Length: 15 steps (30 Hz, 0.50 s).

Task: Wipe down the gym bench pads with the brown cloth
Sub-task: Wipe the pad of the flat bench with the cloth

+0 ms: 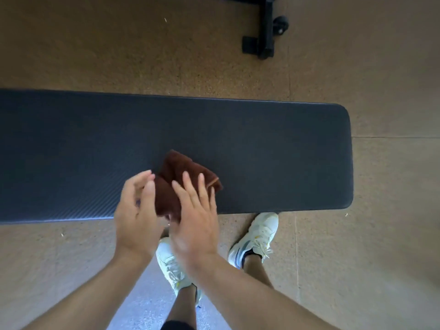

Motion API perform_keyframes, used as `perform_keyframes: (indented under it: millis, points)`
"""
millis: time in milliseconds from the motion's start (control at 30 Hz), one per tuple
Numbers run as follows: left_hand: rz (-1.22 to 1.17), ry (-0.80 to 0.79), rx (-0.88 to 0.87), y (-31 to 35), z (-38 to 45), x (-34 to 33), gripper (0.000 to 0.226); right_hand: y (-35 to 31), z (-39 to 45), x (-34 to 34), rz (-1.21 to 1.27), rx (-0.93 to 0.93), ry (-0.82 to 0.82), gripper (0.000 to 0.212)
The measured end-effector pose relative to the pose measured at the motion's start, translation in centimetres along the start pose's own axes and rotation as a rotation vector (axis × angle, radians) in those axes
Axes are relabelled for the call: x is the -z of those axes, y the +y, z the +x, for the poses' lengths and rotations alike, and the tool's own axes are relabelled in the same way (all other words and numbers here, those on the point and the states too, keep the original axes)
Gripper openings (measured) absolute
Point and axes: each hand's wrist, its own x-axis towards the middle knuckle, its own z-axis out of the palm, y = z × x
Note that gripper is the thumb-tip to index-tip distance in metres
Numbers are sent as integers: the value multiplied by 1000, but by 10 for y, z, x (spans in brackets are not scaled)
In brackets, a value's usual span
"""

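A long dark bench pad runs across the view from left to right. A folded brown cloth sits at the pad's near edge, between my hands. My right hand lies over the cloth's right part with straight, spread fingers; its thumb is hidden. My left hand stands edge-on against the cloth's left side, its fingers straight and relaxed and its thumb touching the fabric. The lower part of the cloth is hidden behind my hands.
Brown speckled floor surrounds the bench. A black frame foot with a small wheel stands beyond the pad at the top. My feet in white trainers stand just in front of the pad's near edge.
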Motion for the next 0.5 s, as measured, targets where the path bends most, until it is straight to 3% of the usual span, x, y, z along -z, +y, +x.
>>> perform_keyframes:
  millis: [133, 200, 267, 400, 500]
  points:
    - [-102, -144, 211, 7, -27, 31, 13, -55, 15, 43, 330, -251, -195, 35]
    - [-106, -253, 241, 16, -34, 30, 34, -51, 15, 74, 432, -359, -259, 19]
    - [41, -376, 232, 24, -35, 18, 46, -28, 10, 105, 448, -392, -260, 11]
    - [255, -715, 160, 47, -34, -26, 28, 39, 2, 172, 348, -504, -190, 4]
    - [432, -793, 42, 72, -23, -67, 22, 79, 1, 235, 479, -590, -263, 13]
